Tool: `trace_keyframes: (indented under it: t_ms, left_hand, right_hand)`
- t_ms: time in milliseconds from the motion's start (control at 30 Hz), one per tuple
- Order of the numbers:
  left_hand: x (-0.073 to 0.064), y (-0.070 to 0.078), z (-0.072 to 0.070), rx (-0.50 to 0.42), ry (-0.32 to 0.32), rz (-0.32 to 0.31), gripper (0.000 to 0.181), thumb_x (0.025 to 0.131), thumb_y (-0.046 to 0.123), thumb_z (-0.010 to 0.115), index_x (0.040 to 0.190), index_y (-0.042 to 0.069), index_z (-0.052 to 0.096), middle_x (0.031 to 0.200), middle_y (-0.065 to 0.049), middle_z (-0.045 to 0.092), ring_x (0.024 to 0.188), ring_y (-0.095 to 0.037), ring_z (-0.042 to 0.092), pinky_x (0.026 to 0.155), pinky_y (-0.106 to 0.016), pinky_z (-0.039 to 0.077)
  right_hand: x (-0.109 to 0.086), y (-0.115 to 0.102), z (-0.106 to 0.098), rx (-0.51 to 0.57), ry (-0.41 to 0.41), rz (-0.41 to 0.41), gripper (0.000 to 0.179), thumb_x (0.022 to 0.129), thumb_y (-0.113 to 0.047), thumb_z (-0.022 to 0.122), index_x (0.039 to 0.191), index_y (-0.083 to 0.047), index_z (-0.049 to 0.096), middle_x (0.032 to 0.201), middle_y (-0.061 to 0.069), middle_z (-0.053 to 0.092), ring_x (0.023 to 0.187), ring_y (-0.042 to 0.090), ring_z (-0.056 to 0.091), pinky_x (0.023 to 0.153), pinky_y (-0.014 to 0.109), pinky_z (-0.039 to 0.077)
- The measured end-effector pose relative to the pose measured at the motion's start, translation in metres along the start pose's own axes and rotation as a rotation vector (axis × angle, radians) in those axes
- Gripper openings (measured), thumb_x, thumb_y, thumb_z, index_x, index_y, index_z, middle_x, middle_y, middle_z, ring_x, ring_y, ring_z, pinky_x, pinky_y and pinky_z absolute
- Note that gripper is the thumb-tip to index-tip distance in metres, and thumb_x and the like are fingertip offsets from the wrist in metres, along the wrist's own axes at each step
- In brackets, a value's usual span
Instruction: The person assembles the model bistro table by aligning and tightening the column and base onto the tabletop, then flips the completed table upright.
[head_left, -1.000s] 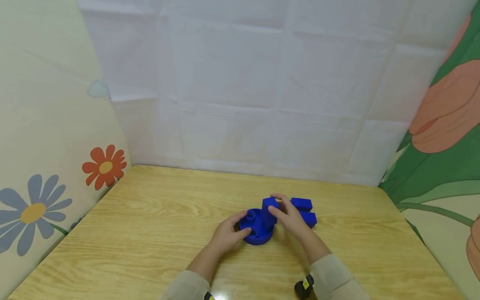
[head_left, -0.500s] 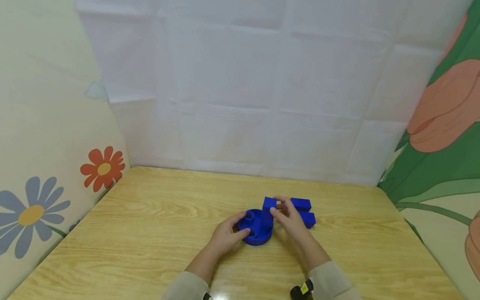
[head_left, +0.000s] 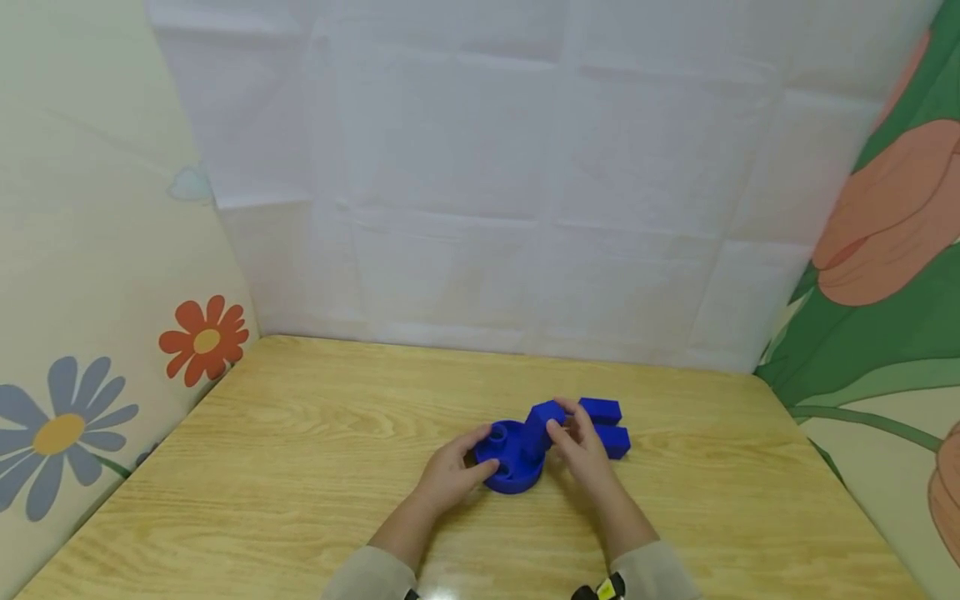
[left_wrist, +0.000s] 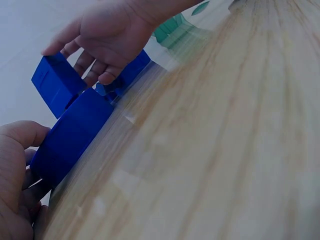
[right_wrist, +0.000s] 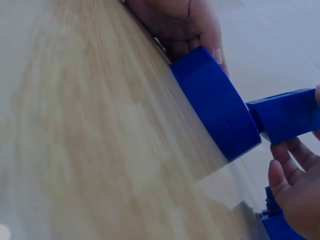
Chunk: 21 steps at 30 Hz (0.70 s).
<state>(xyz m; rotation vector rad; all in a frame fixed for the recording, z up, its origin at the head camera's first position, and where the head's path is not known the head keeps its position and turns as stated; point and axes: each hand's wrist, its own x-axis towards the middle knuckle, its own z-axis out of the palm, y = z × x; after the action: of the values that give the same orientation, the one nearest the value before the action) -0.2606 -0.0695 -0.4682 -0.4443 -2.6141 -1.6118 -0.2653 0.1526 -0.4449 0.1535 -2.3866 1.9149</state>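
Observation:
A round, blue, shallow base with raised rings inside lies on the wooden table. My left hand grips its left side, with the thumb over the rim. My right hand pinches a blue rectangular block at its upper part. That block stands at the right side of the base, its lower end down by the rim and its top leaning right. In the right wrist view a narrow dark piece shows between the block and the base; how they join is hidden.
Two more blue blocks lie side by side just behind and right of my right hand. A white sheet hangs along the table's back edge. Flower-patterned cloths flank the table.
The blue block's top has turned and tipped to the right, with my right hand shifting slightly right along with it. My left hand keeps its grip on the base.

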Motion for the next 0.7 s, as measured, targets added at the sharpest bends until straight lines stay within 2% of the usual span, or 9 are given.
trace_keyframes:
  t_ms: [133,300,400,500,600,633,700]
  left_hand:
    - [-0.0005,0.0006,-0.0001,0.005,-0.001,-0.004,0.055,0.087,0.019,0.071,0.138,0.005,0.055,0.139,-0.02,0.057,0.131,-0.04,0.05,0.111,-0.054,0.037]
    - [-0.001,0.0011,-0.0005,-0.01,-0.005,-0.004,0.055,0.087,0.019,0.071,0.138,0.004,0.055,0.139,-0.02,0.056,0.132,-0.04,0.049,0.111,-0.054,0.036]
    - [-0.001,0.0009,-0.0006,-0.021,-0.012,-0.01,0.055,0.088,0.019,0.07,0.139,0.004,0.054,0.14,-0.021,0.055,0.133,-0.04,0.048,0.111,-0.054,0.036]
    - [-0.0011,0.0009,-0.0007,-0.027,-0.016,-0.013,0.056,0.088,0.019,0.07,0.139,0.004,0.054,0.14,-0.021,0.055,0.132,-0.041,0.048,0.111,-0.054,0.036]
    - [-0.0013,0.0011,-0.0007,-0.031,-0.016,-0.015,0.056,0.088,0.019,0.07,0.139,0.004,0.054,0.14,-0.021,0.055,0.132,-0.041,0.048,0.111,-0.054,0.036]
    - [-0.0013,0.0012,-0.0007,-0.03,-0.015,-0.014,0.056,0.088,0.019,0.07,0.139,0.004,0.054,0.14,-0.021,0.055,0.132,-0.041,0.048,0.111,-0.054,0.036]
    - [-0.0011,0.0013,-0.0005,-0.023,-0.01,-0.009,0.055,0.087,0.019,0.071,0.138,0.004,0.055,0.139,-0.021,0.056,0.132,-0.04,0.049,0.111,-0.054,0.037]
  right_hand:
    - [-0.0005,0.0018,0.0004,0.017,-0.005,0.0,0.05,0.1,-0.023,0.055,0.147,-0.012,0.041,0.111,0.015,0.053,0.081,0.019,0.051,0.061,0.025,0.045]
    - [-0.0019,0.0,0.0002,-0.011,-0.016,0.014,0.052,0.1,-0.027,0.056,0.148,-0.012,0.042,0.098,0.007,0.053,0.076,0.015,0.048,0.062,0.025,0.045]
    - [-0.0029,0.0002,0.0,-0.021,-0.017,0.015,0.052,0.099,-0.026,0.058,0.146,-0.01,0.044,0.098,0.008,0.052,0.08,0.016,0.049,0.065,0.025,0.045]
    - [-0.0038,0.0006,0.0003,-0.015,-0.016,0.03,0.052,0.097,-0.024,0.06,0.143,-0.007,0.043,0.117,0.014,0.054,0.098,0.022,0.053,0.078,0.03,0.048]
    - [-0.0047,0.0017,0.0004,-0.002,-0.008,0.036,0.053,0.097,-0.024,0.06,0.142,-0.005,0.041,0.14,0.02,0.048,0.123,0.034,0.05,0.099,0.043,0.046]
    - [-0.0049,0.002,0.0004,0.007,-0.006,0.035,0.053,0.097,-0.023,0.06,0.142,-0.004,0.041,0.145,0.021,0.046,0.129,0.036,0.047,0.105,0.047,0.043]
    - [-0.0049,0.0026,0.0001,0.032,-0.002,0.023,0.05,0.097,-0.02,0.058,0.141,-0.002,0.041,0.144,0.023,0.047,0.13,0.034,0.048,0.109,0.048,0.04]
